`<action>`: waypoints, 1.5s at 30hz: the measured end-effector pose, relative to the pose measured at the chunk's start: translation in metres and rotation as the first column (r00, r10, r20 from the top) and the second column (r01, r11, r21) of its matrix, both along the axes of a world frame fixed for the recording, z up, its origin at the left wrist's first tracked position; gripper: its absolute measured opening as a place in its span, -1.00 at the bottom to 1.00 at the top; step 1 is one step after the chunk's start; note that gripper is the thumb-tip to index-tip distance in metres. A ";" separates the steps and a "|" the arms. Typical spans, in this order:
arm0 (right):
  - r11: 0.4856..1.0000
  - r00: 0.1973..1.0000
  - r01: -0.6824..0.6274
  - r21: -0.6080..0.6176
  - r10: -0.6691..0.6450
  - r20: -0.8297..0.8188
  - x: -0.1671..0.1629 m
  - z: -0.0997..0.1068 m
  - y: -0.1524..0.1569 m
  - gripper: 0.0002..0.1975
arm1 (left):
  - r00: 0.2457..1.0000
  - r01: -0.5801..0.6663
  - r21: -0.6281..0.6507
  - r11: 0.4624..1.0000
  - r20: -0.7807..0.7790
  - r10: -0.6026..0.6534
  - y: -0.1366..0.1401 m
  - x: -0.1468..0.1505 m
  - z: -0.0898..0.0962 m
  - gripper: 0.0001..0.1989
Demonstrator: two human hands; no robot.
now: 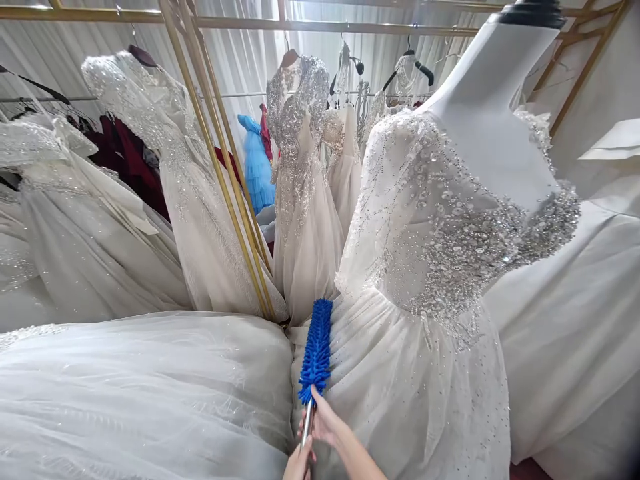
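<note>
The person stands close to a white beaded gown (430, 280) that is dressed on a mannequin (493, 113). Both hands are low in the picture and both are closed on the thin metal handle of a blue duster (316, 350). The right hand (324, 419) grips just under the blue head, the left hand (299, 465) wraps the handle lower, at the bottom edge of the view. I think two hands give more control over a long tool. The duster stands almost upright, and its fluffy head lies against the gathered skirt at the waist, beside the sleeve. At the left, another white skirt (145, 393) spreads wide and touches the gown. Behind it, more gowns hang from a golden rack (220, 167), and a small blue dress (256, 163) shows between them.
</note>
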State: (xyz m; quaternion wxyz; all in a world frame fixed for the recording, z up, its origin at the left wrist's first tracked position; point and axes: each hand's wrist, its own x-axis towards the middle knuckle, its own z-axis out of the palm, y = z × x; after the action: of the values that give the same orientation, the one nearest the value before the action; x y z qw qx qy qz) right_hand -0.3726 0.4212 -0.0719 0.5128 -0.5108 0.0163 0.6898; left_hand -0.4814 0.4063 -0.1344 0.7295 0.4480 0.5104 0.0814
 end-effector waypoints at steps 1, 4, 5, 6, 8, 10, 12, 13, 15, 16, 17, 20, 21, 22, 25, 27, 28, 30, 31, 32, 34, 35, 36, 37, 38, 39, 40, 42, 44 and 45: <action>0.999 1.000 0.009 0.031 -0.009 -0.013 -0.004 0.002 0.006 -0.25 | 1.000 -0.020 0.047 0.999 -0.006 0.021 0.004 -0.003 0.003 -0.13; 0.981 0.997 0.069 0.179 -0.063 -0.038 0.000 0.028 0.021 -0.27 | 1.000 -0.019 0.205 0.979 0.021 0.015 0.021 -0.001 0.039 -0.18; 0.968 0.995 0.097 0.233 -0.089 -0.042 0.006 0.039 0.024 -0.30 | 0.999 0.001 0.265 0.964 0.042 -0.013 0.027 0.004 0.057 -0.21; 0.950 0.992 0.128 0.284 -0.121 -0.043 0.015 0.050 0.025 -0.32 | 0.996 0.032 0.326 0.945 0.072 -0.059 0.032 0.011 0.074 -0.25; 0.907 0.977 0.209 0.365 -0.208 -0.042 0.034 0.068 0.024 -0.35 | 0.978 0.099 0.394 0.914 0.134 -0.163 0.040 0.026 0.102 -0.35; 0.872 0.954 0.287 0.398 -0.298 -0.034 0.050 0.075 0.018 -0.36 | 0.960 0.157 0.392 0.907 0.156 -0.234 0.042 0.041 0.111 -0.40; 0.878 0.943 0.315 0.361 -0.332 -0.016 0.058 0.068 0.013 -0.37 | 0.962 0.189 0.347 0.919 0.122 -0.244 0.039 0.049 0.100 -0.35; 0.899 0.948 0.304 0.314 -0.320 -0.003 0.057 0.058 0.011 -0.36 | 0.968 0.193 0.319 0.928 0.090 -0.233 0.036 0.050 0.088 -0.30; 0.954 0.968 0.242 0.179 -0.250 0.019 0.048 0.033 0.010 -0.32 | 0.981 0.183 0.246 0.952 0.008 -0.191 0.028 0.044 0.057 -0.19; 0.974 0.979 0.200 0.107 -0.204 0.021 0.040 0.020 0.010 -0.30 | 0.985 0.174 0.203 0.964 -0.031 -0.172 0.024 0.037 0.041 -0.16; 0.987 0.987 0.157 0.044 -0.158 0.015 0.030 0.007 0.011 -0.28 | 0.986 0.161 0.162 0.974 -0.065 -0.152 0.022 0.028 0.027 -0.14; 0.996 0.997 0.066 -0.057 -0.068 -0.034 -0.002 -0.018 0.021 -0.25 | 0.989 0.097 0.104 0.990 -0.123 -0.084 0.021 -0.004 -0.002 -0.13; 0.997 0.997 0.053 -0.061 -0.056 -0.053 -0.010 -0.020 0.026 -0.25 | 0.990 0.077 0.108 0.991 -0.128 -0.063 0.023 -0.014 -0.004 -0.13; 0.997 0.996 0.053 -0.050 -0.057 -0.068 -0.016 -0.019 0.030 -0.26 | 0.990 0.059 0.123 0.991 -0.131 -0.043 0.026 -0.021 -0.003 -0.13; 0.992 0.990 0.113 0.055 -0.108 -0.092 -0.018 0.002 0.040 -0.29 | 0.997 0.031 0.199 0.980 -0.077 -0.016 0.036 -0.026 0.018 -0.15; 0.972 0.983 0.174 0.156 -0.162 -0.084 -0.006 0.022 0.039 -0.32 | 1.000 0.029 0.270 0.962 -0.002 -0.029 0.039 -0.016 0.043 -0.16; 0.958 0.979 0.203 0.203 -0.191 -0.074 0.002 0.033 0.035 -0.34 | 0.998 0.038 0.305 0.952 0.034 -0.051 0.040 -0.008 0.055 -0.15; 0.928 0.966 0.257 0.271 -0.256 -0.041 0.020 0.049 0.023 -0.37 | 0.990 0.077 0.355 0.932 0.086 -0.115 0.037 0.011 0.074 -0.17; 0.916 0.958 0.281 0.287 -0.288 -0.020 0.029 0.054 0.016 -0.37 | 0.984 0.105 0.354 0.929 0.101 -0.149 0.034 0.021 0.079 -0.19; 0.909 0.950 0.299 0.290 -0.313 0.001 0.037 0.056 0.010 -0.37 | 0.979 0.129 0.333 0.934 0.107 -0.173 0.031 0.030 0.080 -0.19; 0.917 0.943 0.311 0.252 -0.331 0.043 0.049 0.051 -0.001 -0.36 | 0.976 0.162 0.257 0.953 0.099 -0.193 0.022 0.044 0.071 -0.15; 0.927 0.943 0.307 0.216 -0.327 0.061 0.051 0.044 -0.005 -0.36 | 0.979 0.166 0.212 0.963 0.085 -0.187 0.017 0.048 0.062 -0.11; 0.940 0.947 0.296 0.171 -0.312 0.075 0.051 0.035 -0.007 -0.37 | 0.982 0.162 0.171 0.972 0.065 -0.176 0.012 0.050 0.051 -0.08; 0.953 0.953 0.279 0.121 -0.290 0.084 0.048 0.025 -0.007 -0.38 | 0.986 0.152 0.133 0.979 0.045 -0.159 0.007 0.049 0.038 -0.06; 0.964 0.961 0.257 0.071 -0.262 0.088 0.042 0.014 -0.007 -0.38 | 0.990 0.138 0.092 0.986 0.027 -0.141 0.003 0.044 0.026 -0.06; 0.973 0.969 0.230 0.024 -0.231 0.086 0.035 0.003 -0.006 -0.38 | 0.993 0.119 0.053 0.991 0.011 -0.120 -0.001 0.037 0.014 -0.07; 0.980 0.977 0.199 -0.016 -0.197 0.078 0.025 -0.006 -0.005 -0.37 | 0.995 0.097 0.020 0.995 -0.003 -0.097 -0.005 0.027 0.004 -0.07; 0.989 0.991 0.128 -0.070 -0.125 0.045 0.003 -0.020 -0.003 -0.34 | 0.999 0.038 -0.011 0.999 -0.030 -0.038 -0.012 0.004 -0.010 -0.10; 0.995 0.998 0.059 -0.083 -0.060 -0.007 -0.019 -0.023 -0.005 -0.30 | 0.998 -0.030 -0.001 1.000 -0.061 0.029 -0.021 -0.018 -0.013 -0.12; 0.997 0.999 0.028 -0.077 -0.031 -0.036 -0.028 -0.021 -0.008 -0.30 | 0.996 -0.062 0.021 0.998 -0.070 0.063 -0.027 -0.027 -0.010 -0.14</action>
State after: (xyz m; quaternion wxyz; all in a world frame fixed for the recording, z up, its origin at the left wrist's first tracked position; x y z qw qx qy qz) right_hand -0.4007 0.4134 -0.0926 0.5027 -0.5169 0.0596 0.6903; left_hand -0.5086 0.3794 -0.1446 0.7039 0.4410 0.5489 0.0932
